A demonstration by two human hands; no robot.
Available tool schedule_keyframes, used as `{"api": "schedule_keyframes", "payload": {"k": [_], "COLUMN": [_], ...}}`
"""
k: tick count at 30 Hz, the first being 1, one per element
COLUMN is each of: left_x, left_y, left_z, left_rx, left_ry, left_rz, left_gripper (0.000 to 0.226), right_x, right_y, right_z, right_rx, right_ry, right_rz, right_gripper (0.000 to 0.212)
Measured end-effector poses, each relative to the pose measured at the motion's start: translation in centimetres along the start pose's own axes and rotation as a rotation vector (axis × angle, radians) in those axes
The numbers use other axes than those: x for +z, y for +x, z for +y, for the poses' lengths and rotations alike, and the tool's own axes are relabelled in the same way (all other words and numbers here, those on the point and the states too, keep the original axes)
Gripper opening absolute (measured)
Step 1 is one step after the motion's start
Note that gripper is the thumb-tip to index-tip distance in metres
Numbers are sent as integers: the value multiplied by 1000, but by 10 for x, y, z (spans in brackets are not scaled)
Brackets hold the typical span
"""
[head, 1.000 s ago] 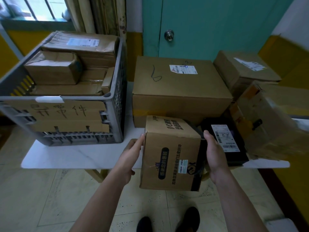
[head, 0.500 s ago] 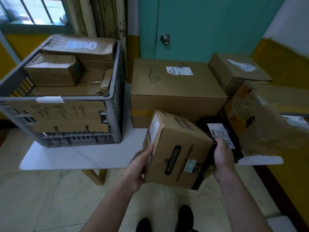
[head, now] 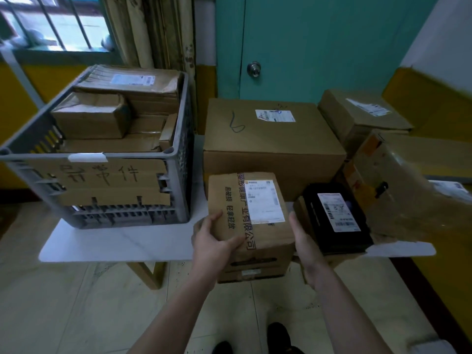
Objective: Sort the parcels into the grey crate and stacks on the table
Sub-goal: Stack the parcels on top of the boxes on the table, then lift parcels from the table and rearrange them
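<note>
At the front edge of the table we hold the parcel label-up, likely to read its destination. Our left hand grips its top left edge and our right hand braces the right side, its fingers hidden, so we cannot tell its grip. The grey crate sits at ten o'clock, a black parcel at three.

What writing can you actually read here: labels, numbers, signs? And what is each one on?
"异常件": handwritten on the cardboard sign on the grey crate.
"6": handwritten on the large cardboard box.
"易破损 轻拿轻放": printed on the small cardboard box.
"产业有限公司": on that box's tape; the earlier characters are unclear.
Shipping labels, including the black parcel's: too small to read.
</note>
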State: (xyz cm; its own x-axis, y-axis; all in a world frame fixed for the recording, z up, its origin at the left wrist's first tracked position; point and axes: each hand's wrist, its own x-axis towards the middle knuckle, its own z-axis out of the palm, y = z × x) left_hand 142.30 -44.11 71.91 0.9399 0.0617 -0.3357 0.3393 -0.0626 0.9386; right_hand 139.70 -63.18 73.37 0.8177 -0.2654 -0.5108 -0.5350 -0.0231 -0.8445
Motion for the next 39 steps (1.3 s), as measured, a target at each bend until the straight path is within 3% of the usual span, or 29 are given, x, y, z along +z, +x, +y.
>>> {"api": "schedule_keyframes", "payload": {"k": [9,16,29,36,39], "left_x": [1,7,20,36,51], "left_y": [8,12,24,22,8], "left_z": [-16,-14,-12,-6,7], "left_rx": [19,55,120,162,325], "left_ry": [-22,-16,63,419,602], "left_rz": [-26,-82,-2,144,209], "left_gripper": [70,68,63,65,69], "right_x": [1,-3,-7,-18,-27], "right_y": [8,19,38,44,40], "right_z": [5,16,20,29,33], "right_rx": [-65,-67,-158,-134,-185], "right_ry": [26,36,29,-63,-43], "right_rz": [-47,8,72,83,131], "right_gripper": [27,36,49,68,57]}}
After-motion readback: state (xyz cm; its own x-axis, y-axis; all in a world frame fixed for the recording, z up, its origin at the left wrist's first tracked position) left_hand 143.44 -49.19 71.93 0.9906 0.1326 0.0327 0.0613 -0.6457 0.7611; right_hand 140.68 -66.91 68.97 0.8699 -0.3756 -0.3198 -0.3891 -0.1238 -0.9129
